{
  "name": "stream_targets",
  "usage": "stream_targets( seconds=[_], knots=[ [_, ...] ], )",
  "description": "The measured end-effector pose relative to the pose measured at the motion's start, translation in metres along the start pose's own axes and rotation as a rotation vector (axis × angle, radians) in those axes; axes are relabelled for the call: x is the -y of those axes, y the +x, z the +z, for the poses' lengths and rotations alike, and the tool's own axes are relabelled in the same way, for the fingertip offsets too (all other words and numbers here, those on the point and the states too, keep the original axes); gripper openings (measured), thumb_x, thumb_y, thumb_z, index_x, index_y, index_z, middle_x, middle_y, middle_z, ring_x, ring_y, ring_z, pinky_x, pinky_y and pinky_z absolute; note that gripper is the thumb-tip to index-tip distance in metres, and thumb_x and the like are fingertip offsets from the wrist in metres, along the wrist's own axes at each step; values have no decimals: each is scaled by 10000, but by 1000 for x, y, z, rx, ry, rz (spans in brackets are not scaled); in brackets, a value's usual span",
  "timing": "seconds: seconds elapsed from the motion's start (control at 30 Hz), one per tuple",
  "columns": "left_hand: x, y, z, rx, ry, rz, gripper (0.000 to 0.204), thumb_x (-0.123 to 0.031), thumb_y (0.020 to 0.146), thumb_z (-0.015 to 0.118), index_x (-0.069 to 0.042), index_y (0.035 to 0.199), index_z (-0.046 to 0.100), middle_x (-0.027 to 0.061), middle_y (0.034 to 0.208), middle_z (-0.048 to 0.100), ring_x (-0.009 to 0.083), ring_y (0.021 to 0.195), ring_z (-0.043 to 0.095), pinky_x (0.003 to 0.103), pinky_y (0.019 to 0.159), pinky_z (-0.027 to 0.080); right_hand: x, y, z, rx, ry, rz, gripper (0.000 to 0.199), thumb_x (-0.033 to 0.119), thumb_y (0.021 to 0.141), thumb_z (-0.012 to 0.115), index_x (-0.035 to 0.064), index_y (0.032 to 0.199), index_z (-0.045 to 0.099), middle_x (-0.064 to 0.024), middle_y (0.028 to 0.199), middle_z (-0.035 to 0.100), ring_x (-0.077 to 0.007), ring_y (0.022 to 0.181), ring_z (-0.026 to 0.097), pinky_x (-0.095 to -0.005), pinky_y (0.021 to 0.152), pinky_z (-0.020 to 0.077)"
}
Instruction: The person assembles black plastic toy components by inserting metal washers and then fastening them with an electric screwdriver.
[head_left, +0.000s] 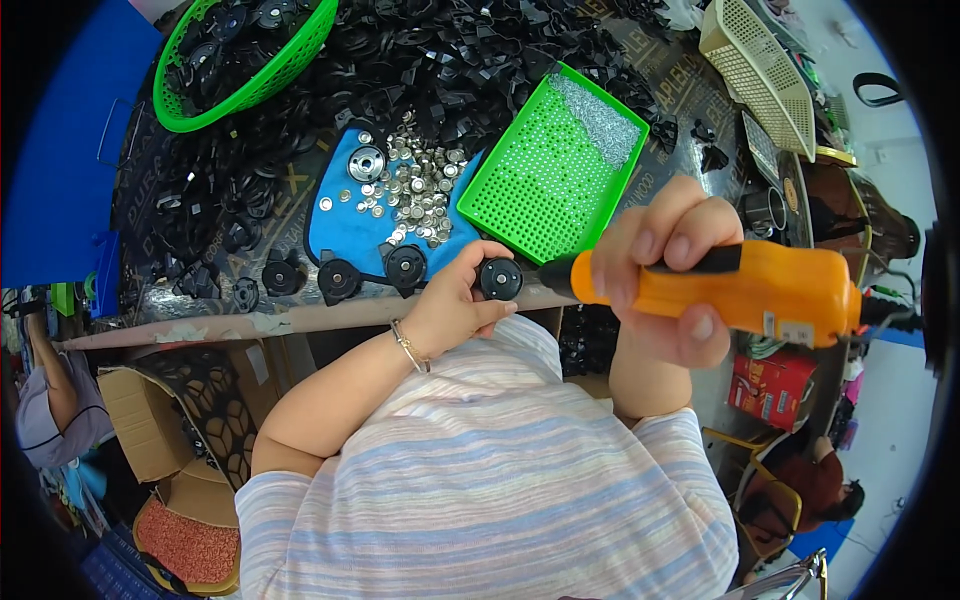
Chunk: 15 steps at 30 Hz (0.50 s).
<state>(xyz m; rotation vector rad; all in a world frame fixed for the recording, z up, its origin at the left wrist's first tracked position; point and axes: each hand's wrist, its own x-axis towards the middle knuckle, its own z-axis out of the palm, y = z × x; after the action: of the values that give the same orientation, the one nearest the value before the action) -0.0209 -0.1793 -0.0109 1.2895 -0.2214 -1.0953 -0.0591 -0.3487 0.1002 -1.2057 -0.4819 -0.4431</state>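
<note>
My left hand [449,306] grips a round black plastic part [500,279] with a small metal piece at its centre, held at the table's front edge. In my right hand [668,270] is an orange electric screwdriver [775,287], lying sideways with its black nose toward the round part. Whether its tip touches the part, I cannot make out. Left of my left hand, several similar black parts [405,266] line the table edge. Behind them a blue cloth [340,225] bears many small silver metal caps [425,190] and a larger metal ring [366,163].
A green perforated tray [520,215] holds a heap of small silver screws [600,120]. Piles of black plastic parts [430,60] cover the back, beside a green basket [320,50]. At right are a beige basket [760,75] and a metal cup [764,210]. A cardboard box [150,425] stands below left.
</note>
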Motion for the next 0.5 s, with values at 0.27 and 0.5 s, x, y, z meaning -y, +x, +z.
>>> stream_targets(
  seconds=[0.27, 0.5],
  knots=[
    [-142, -12, -63, -499, 303, 674, 477, -37, 715, 673, -64, 1137, 452, 35, 888, 571, 118, 758, 571, 229, 580, 485, -7, -9, -15, -167, 79, -58, 327, 226, 774, 627, 1, 924, 442, -129, 896, 437, -185, 607, 529, -289, 560, 458],
    [-172, -11, -155, -1074, 1373, 1030, 445, -258, 666, 716, -65, 1029, 546, 140, 1115, 517, 316, 1054, 483, 397, 888, 392, -13, -10, -20, -191, 26, -83, 334, 230, 777, 613, -2, 928, 426, -133, 886, 429, -184, 583, 511, -289, 558, 453]
  ],
)
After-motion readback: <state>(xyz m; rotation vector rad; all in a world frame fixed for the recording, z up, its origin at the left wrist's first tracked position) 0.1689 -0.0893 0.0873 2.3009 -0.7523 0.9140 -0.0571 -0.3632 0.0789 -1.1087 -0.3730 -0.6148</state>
